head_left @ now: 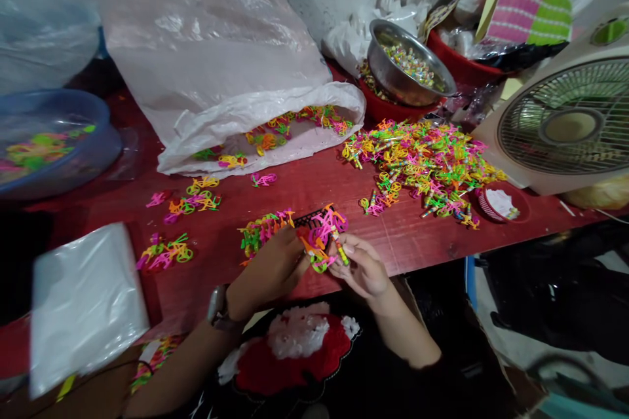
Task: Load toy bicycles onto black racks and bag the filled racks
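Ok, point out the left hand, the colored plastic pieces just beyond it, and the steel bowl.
Left hand [268, 268], head view, on the back of the hand.
Colored plastic pieces [263, 232], head view, on the middle of the bunch.
Steel bowl [388, 72], head view, on its outer wall.

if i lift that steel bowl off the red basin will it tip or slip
The stainless steel bowl seems likely to tip: it sits tilted on the red basin, not flat. Its smooth metal may feel slippery in the grip. The small colourful pieces inside could slide out if it leans further.
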{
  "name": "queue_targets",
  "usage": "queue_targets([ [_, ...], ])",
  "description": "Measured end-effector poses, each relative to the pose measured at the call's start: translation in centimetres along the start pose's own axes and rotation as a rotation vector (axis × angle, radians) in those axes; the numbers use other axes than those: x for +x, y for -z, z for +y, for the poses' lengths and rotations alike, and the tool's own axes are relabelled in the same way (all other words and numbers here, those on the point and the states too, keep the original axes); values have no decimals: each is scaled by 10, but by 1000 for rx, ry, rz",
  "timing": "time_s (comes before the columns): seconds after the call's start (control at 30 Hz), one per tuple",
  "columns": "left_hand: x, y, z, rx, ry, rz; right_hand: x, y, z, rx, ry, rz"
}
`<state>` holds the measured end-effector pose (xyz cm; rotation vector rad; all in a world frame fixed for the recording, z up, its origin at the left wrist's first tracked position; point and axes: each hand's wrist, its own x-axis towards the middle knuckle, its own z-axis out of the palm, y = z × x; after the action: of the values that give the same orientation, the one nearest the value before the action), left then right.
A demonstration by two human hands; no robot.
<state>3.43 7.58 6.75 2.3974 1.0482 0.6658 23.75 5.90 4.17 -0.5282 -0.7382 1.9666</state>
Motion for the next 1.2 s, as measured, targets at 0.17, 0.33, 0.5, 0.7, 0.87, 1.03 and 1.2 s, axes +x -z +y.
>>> queue_targets([
  [0.17,0,3,-4,172,-100,168,-4,0,-7,-8,-33,-22],
  [0.33,-2,9,7,-31,-122,11,-5,-3,-7,-140,6,14],
  [0.5,-3,5,2,-20,-121,121,-12,0,-1,-271,66,24],
  [0.7,-8,-7,-15,135,-31,351,-17,3,2,-313,104,16],
  [0.87,-8,-9,-14,288,-55,339,-17,-4,0,-281,114,27],
  [1.03,-6,-4,-10,326,-65,339,-19,-8,-7,-264,102,71],
  [1.2,-7,5,-11,281,-169,255,-20,-9,-19,-285,120,81],
])
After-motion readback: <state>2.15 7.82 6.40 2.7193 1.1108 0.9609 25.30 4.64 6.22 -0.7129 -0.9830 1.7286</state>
